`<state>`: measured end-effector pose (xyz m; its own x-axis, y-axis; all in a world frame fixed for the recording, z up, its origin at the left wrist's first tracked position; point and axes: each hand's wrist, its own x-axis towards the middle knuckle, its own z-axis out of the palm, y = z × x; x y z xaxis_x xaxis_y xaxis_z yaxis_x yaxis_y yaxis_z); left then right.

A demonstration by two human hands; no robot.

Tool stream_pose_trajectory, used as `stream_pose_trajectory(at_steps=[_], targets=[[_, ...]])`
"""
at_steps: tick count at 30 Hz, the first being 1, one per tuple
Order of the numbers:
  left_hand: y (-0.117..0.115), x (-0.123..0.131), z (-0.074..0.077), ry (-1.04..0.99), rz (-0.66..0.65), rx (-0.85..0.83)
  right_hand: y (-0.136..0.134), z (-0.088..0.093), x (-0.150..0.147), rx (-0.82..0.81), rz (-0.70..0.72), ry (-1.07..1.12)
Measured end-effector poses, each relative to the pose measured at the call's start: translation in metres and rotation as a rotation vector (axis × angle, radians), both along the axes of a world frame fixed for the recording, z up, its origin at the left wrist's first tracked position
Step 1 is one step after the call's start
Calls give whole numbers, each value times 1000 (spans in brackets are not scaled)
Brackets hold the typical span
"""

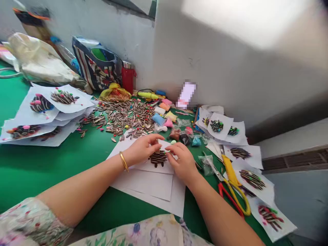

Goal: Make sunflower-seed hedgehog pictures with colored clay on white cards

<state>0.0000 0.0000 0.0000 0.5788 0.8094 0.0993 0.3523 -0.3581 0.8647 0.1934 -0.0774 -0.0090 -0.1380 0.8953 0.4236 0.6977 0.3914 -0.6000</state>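
Left hand [146, 147]: fingers curled narrow over the seed figure [157, 158]; cannot tell if holding anything.
Right hand [181, 160]: pinching a green bit [167, 151] at the figure's upper right.
Seed figure: on white paper [151, 186] toward the table's [102, 177] near edge.
Sunflower seeds [128, 118]: heaped toward the far edge.

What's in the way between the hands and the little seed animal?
Nothing visible: the left hand and right hand are right at the seed animal on its white paper. The scissors lie off to the right.
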Motion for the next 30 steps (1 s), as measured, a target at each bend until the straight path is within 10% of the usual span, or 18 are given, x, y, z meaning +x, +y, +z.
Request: stream_pose_trajectory(at_steps=[30], targets=[[6,0,-11,335,16,275,6,-8,-8,-103,-21,-179]])
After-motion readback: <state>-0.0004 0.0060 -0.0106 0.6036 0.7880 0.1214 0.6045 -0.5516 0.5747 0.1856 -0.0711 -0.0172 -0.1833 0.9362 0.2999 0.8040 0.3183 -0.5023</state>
